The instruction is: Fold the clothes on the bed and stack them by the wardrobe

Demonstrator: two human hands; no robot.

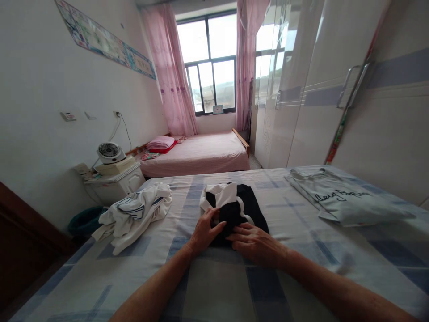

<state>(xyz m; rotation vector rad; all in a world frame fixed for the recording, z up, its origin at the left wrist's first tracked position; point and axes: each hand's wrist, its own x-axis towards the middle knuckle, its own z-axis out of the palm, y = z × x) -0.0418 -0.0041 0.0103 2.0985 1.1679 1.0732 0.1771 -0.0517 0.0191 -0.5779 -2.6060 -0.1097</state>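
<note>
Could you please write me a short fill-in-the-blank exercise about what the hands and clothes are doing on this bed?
1. Both hands, left and right, rest on a ___ and white garment.
2. The crumpled white pile lies to the ___ of that garment.
3. The folded grey shirt carries ___ lettering.
4. The bedsheet has a ___ pattern.

Missing words: black; left; black; checked

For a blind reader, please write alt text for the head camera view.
Two bare hands, left hand and right hand, press on a black and white garment lying on a blue checked bed. A crumpled white garment lies to its left, a folded pale shirt to its right.
</note>
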